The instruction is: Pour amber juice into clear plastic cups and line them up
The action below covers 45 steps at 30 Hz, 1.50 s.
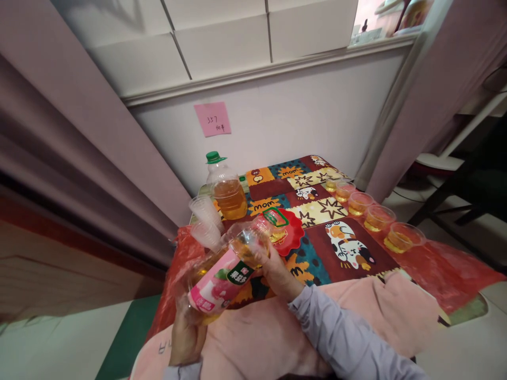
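Note:
A large clear plastic juice bottle (222, 279) with a pink label lies tilted across my hands, its neck pointing up and right in the view. My left hand (188, 327) cups its base from below. Near the shoulder, my right hand (275, 269) wraps round the bottle. Some yellow liquid shows inside it. The mouth is over or beside a clear cup (279, 233) with yellow liquid, on a red scalloped plate (297, 224). A green loop (276, 216) shows at the mouth; whether liquid is flowing I cannot tell.
Behind stands a juice jug (229, 198) with a green cap (215, 157). Stacked clear cups (206, 221) lean at the left. Several cups with yellow liquid, including a near one (400, 240), line the right edge. Pink cloth (317, 327) covers the table's front.

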Available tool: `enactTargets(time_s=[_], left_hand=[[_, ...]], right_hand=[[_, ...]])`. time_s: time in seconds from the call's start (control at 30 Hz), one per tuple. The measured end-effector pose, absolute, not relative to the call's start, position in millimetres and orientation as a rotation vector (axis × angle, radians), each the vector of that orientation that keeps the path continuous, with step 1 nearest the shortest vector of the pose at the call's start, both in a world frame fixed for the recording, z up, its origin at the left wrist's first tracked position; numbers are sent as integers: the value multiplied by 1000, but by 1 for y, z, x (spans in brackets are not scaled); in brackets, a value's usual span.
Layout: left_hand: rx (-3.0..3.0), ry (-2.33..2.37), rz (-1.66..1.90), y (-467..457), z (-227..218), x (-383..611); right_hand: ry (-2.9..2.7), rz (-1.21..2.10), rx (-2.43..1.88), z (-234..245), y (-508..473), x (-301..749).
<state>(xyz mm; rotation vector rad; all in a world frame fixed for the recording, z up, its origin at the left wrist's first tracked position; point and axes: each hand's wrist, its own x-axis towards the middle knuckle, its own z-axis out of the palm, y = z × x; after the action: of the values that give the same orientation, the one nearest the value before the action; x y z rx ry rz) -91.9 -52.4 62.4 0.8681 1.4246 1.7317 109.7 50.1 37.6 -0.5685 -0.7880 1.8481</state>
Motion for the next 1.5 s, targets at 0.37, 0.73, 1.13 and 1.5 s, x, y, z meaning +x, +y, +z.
enactTargets(time_s=[0.37, 0.73, 1.13, 1.5], left_hand=[[519, 1530, 1792, -61, 50, -114], [1428, 1846, 1432, -54, 107, -118], [1325, 1857, 1484, -65, 95, -124], [1403, 1891, 1443, -70, 85, -132]], right_hand=[[-930, 1874, -388, 46, 47, 107], [-1114, 1812, -336, 85, 31, 110], [-1516, 1615, -501, 79, 33, 131], [-2066, 365, -1617, 87, 135, 205]])
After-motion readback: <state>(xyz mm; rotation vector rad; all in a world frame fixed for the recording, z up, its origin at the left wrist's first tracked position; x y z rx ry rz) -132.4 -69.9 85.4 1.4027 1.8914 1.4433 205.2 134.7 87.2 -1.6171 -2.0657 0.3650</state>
